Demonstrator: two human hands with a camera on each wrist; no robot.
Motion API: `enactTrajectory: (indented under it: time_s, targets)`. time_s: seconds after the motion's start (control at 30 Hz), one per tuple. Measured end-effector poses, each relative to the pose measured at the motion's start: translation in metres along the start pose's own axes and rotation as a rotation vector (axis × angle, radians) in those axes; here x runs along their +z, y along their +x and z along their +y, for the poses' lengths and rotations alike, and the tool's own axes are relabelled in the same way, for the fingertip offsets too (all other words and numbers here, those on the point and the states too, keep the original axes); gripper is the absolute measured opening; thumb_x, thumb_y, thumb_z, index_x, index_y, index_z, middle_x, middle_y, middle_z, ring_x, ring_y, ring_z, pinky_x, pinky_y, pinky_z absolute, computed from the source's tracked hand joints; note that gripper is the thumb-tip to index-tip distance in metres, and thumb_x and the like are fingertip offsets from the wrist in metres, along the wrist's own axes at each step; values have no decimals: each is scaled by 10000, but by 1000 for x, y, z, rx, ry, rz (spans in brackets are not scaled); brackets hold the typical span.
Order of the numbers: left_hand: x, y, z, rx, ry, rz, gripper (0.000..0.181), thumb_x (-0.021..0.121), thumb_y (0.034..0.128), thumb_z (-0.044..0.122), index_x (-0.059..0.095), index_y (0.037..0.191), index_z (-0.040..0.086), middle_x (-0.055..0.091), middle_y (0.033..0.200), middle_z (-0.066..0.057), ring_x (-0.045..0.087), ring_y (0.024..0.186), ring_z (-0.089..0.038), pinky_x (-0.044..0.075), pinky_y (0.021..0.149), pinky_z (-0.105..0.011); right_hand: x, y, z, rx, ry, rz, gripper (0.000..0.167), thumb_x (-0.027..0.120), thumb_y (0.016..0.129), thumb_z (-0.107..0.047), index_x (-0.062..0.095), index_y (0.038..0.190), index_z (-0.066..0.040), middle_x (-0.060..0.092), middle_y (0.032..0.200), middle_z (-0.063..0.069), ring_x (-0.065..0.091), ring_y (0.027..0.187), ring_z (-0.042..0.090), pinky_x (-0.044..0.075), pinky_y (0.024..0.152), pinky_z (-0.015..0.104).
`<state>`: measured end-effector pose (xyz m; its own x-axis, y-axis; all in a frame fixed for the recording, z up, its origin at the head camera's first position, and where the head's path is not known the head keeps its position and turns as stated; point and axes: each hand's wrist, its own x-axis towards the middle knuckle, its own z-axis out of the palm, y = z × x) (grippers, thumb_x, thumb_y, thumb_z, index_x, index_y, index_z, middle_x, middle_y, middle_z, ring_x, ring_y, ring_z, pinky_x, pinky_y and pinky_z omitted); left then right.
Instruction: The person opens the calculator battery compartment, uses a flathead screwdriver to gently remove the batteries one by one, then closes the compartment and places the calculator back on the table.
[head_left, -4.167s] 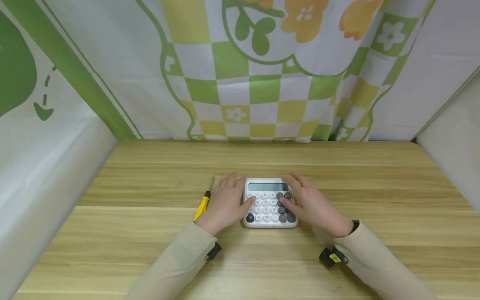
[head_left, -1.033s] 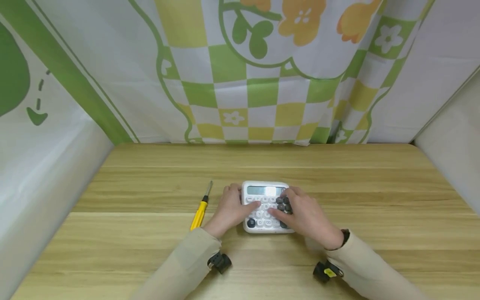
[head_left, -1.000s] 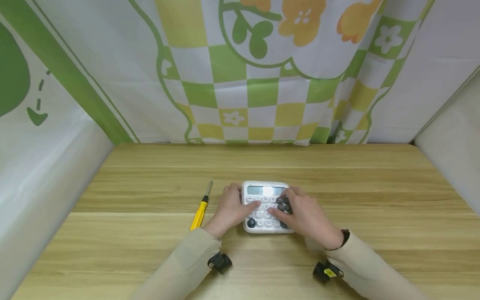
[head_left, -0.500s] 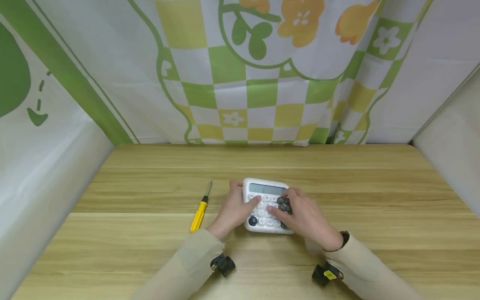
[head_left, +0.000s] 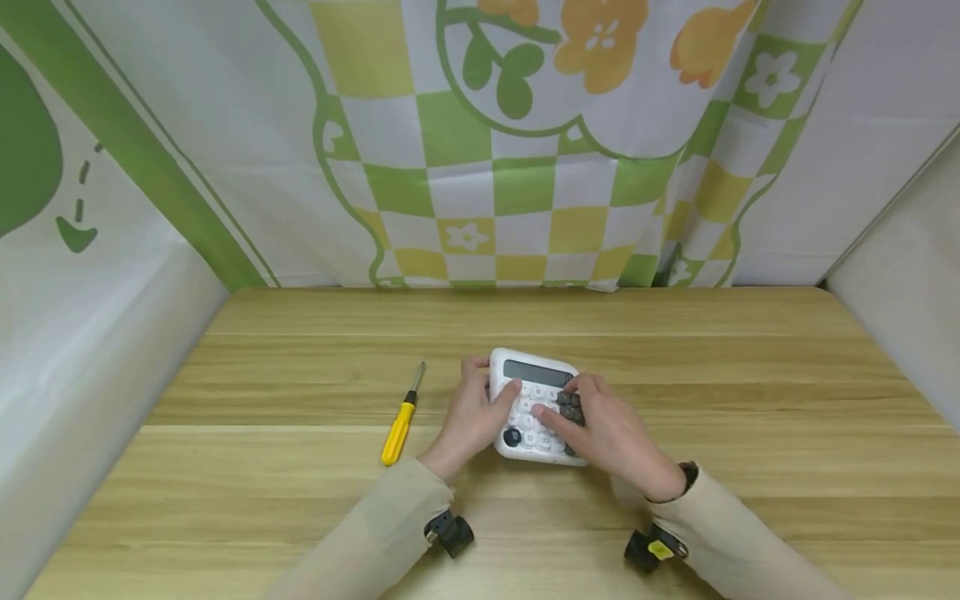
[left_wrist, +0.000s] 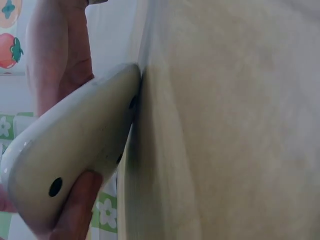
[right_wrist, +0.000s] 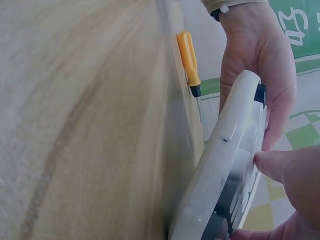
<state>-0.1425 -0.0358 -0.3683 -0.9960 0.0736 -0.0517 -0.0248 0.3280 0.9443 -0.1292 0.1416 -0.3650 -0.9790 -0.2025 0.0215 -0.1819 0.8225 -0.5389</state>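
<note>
A white calculator (head_left: 536, 446) with white and dark round keys is tilted, its left side raised off the table. My left hand (head_left: 470, 417) grips that raised side, thumb on the key face and fingers underneath; in the left wrist view a finger presses the pale underside of the calculator (left_wrist: 75, 140) near a dark round foot. On the right side, my right hand (head_left: 615, 429) lies with its thumb over the keys and its index finger by the dark keys. The right wrist view shows the thumb of my right hand (right_wrist: 300, 185) against the keys; its other fingers are partly hidden.
A screwdriver (head_left: 399, 429) with a yellow handle lies on the wooden table (head_left: 300, 500) left of my left hand, its tip pointing away. Behind the table hangs a green and yellow checkered curtain (head_left: 525, 183).
The calculator's left side has risen from lying flat and its display has darkened. My left hand has moved slightly right and its fingers have gone under the edge; my right hand has hardly moved lately.
</note>
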Motion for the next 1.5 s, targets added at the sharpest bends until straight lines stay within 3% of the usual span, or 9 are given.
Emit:
enactTrajectory:
  time_s: [0.17, 0.43, 0.67, 0.8, 0.97, 1.13, 1.3, 1.5]
  targets:
    - [2, -2, 3, -19, -57, 45, 454, 562, 956, 227, 413, 1309, -16, 604, 1185, -238, 623, 972, -288, 528, 799, -371, 0, 1, 0, 17, 42, -13, 544, 596, 916, -459, 518, 1185, 7, 571, 1033, 154, 531, 791, 214, 428, 626, 300]
    - [4, -4, 6, -14, -89, 93, 388, 491, 986, 272, 517, 1255, -7, 636, 1132, -188, 609, 972, -274, 502, 850, -400, 1, -1, -4, 52, 130, -39, 607, 545, 935, -497, 470, 1270, 3, 527, 1244, 224, 539, 1023, 285, 461, 857, 451]
    - [-1, -6, 4, 18, -146, 78, 454, 251, 1057, 297, 534, 1291, 30, 606, 1187, -180, 525, 1177, -295, 366, 1056, -469, 0, -1, -6, 61, 161, -51, 612, 538, 910, -564, 491, 1236, -47, 546, 1162, 175, 535, 933, 242, 443, 714, 323]
    - [0, -5, 1, 43, -156, 101, 430, 282, 1055, 272, 575, 1231, 10, 632, 1122, -179, 561, 1097, -274, 415, 998, -445, -1, 0, -8, 63, 197, -58, 607, 534, 915, -559, 491, 1231, -44, 546, 1104, 155, 531, 888, 224, 434, 671, 298]
    - [0, -4, 1, 29, -164, 113, 326, 403, 1010, 171, 632, 1142, -20, 654, 1005, -163, 562, 866, -178, 471, 761, -298, -1, 0, -8, 63, 260, -64, 586, 541, 927, -522, 490, 1248, -34, 547, 1034, 135, 535, 855, 205, 447, 654, 291]
    - [2, -3, 1, -23, -193, 69, 323, 480, 975, 130, 608, 1208, -54, 663, 1058, -202, 592, 803, -149, 517, 692, -258, 0, -1, -8, 79, 314, -62, 549, 533, 939, -501, 491, 1252, -52, 579, 1056, 143, 587, 877, 197, 485, 649, 283]
    - [2, -3, 1, -32, -159, 25, 354, 464, 993, 193, 638, 1165, -63, 679, 1052, -203, 604, 846, -164, 515, 745, -277, 1, -1, -8, 94, 350, -54, 540, 510, 950, -506, 495, 1255, -62, 614, 1058, 146, 622, 864, 181, 496, 643, 283]
    - [4, -5, -1, -67, -259, -142, 424, 374, 1008, 223, 603, 1169, -95, 666, 1045, -238, 619, 827, -130, 521, 779, -291, 3, -1, -11, 68, 409, -41, 499, 498, 973, -447, 487, 1253, -34, 651, 1009, 166, 651, 825, 176, 509, 636, 292]
